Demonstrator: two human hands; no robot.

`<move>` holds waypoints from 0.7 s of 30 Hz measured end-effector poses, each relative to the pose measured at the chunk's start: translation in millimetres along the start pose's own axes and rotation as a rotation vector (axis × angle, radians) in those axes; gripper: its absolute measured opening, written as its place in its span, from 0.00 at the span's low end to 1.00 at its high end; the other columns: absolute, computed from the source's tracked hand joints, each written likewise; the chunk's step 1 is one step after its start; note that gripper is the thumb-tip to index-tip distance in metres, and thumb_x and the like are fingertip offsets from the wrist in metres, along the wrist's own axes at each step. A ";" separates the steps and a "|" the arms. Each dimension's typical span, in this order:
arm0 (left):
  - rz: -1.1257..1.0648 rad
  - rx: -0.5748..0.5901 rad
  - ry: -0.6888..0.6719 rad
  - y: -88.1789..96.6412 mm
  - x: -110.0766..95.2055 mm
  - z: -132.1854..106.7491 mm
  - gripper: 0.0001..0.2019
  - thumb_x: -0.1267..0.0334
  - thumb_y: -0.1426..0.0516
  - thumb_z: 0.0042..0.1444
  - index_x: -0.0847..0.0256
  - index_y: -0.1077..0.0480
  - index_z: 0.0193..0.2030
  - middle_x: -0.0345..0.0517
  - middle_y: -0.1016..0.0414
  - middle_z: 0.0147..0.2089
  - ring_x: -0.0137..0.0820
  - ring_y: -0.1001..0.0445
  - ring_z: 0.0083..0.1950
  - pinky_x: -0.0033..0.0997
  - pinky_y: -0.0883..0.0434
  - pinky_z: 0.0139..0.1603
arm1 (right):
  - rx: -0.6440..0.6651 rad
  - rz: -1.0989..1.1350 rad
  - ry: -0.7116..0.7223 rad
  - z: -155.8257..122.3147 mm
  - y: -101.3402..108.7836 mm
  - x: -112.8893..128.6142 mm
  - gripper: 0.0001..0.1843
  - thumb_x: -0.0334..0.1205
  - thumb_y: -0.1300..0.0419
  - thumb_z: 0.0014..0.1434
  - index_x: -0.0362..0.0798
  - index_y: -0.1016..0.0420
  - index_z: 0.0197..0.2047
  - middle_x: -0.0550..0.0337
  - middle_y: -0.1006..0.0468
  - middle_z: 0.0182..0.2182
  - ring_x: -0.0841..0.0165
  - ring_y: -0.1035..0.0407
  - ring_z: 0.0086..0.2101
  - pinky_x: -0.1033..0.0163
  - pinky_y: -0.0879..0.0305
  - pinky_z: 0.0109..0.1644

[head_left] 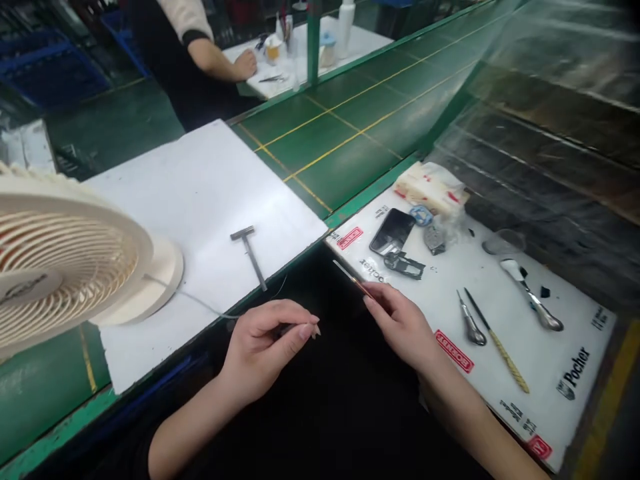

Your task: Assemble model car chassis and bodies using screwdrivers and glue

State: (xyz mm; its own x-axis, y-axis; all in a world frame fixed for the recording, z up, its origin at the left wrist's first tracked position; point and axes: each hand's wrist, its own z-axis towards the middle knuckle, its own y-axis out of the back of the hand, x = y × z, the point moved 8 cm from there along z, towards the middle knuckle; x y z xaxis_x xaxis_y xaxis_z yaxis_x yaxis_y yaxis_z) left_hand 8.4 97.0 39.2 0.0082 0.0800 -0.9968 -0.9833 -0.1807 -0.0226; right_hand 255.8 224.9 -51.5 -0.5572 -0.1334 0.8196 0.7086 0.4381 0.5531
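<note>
My left hand (267, 340) is curled in a pinch over the dark gap between the two boards, with a small part I cannot make out at its fingertips. My right hand (400, 320) grips a thin stick-like tool (350, 277) that points up and left, its tip over the corner of the white mat (500, 320). A small grey T-shaped tool (250, 250) lies on the white board (200, 193) to the left. On the mat lie a black phone (393, 231), a dark frame part (405, 265) and several hand tools (493, 330).
A cream fan (60, 253) stands at the left on the board, its cord trailing toward my left hand. A green conveyor belt (350, 120) runs behind. Another person's arm (220, 60) rests on a far white table with bottles. A tissue pack (430, 187) sits by the phone.
</note>
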 end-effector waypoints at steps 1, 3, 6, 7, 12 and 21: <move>-0.013 -0.006 0.065 -2.4 7.2 0.3 0.06 0.65 0.30 0.75 0.51 0.09 0.50 0.46 0.10 0.42 0.33 0.14 0.44 0.32 0.19 0.47 | -0.057 -0.033 0.057 7.4 1.9 5.0 0.22 0.50 0.41 0.80 0.54 0.17 0.68 0.49 0.11 0.59 0.55 0.14 0.55 0.48 0.17 0.63; -0.053 -0.027 0.185 -4.1 21.3 -1.1 0.04 0.61 0.30 0.75 0.52 0.09 0.48 0.46 0.12 0.41 0.33 0.15 0.42 0.30 0.20 0.44 | -0.145 -0.080 0.123 22.0 3.1 12.7 0.23 0.45 0.44 0.80 0.52 0.18 0.70 0.47 0.13 0.61 0.53 0.17 0.59 0.46 0.20 0.68; -0.117 -0.073 0.285 -2.8 33.9 -4.1 0.06 0.57 0.28 0.74 0.55 0.10 0.47 0.47 0.14 0.40 0.33 0.17 0.41 0.31 0.20 0.43 | -0.171 -0.120 0.178 43.6 -9.2 23.7 0.22 0.41 0.47 0.82 0.51 0.15 0.67 0.46 0.15 0.58 0.54 0.18 0.58 0.48 0.20 0.68; -0.130 -0.087 0.292 -2.2 34.8 -4.6 0.07 0.56 0.28 0.73 0.55 0.10 0.47 0.47 0.14 0.40 0.34 0.17 0.41 0.31 0.20 0.44 | -0.158 -0.133 0.198 50.8 -17.6 28.5 0.22 0.40 0.47 0.82 0.52 0.14 0.66 0.46 0.15 0.57 0.55 0.17 0.57 0.50 0.20 0.67; -0.132 -0.154 0.256 0.9 28.0 -5.7 0.08 0.55 0.27 0.72 0.56 0.10 0.45 0.47 0.15 0.38 0.34 0.19 0.41 0.33 0.20 0.43 | -0.052 -0.205 0.285 85.6 -68.4 57.6 0.23 0.35 0.46 0.82 0.52 0.14 0.68 0.47 0.17 0.59 0.57 0.17 0.52 0.53 0.19 0.62; -0.153 -0.276 0.268 17.9 19.7 -20.8 0.09 0.54 0.24 0.68 0.57 0.10 0.41 0.47 0.16 0.36 0.33 0.20 0.38 0.29 0.22 0.39 | -0.152 -0.306 0.278 63.6 -48.3 62.2 0.27 0.39 0.49 0.84 0.52 0.22 0.79 0.44 0.20 0.68 0.56 0.19 0.61 0.53 0.20 0.68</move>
State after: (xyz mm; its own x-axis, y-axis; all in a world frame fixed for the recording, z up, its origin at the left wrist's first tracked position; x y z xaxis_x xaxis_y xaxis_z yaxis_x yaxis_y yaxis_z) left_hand -5.3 74.9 17.6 0.2337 -0.1256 -0.9642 -0.8816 -0.4457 -0.1556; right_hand 159.4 251.9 -36.7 -0.6286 -0.4796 0.6122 0.5961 0.2086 0.7754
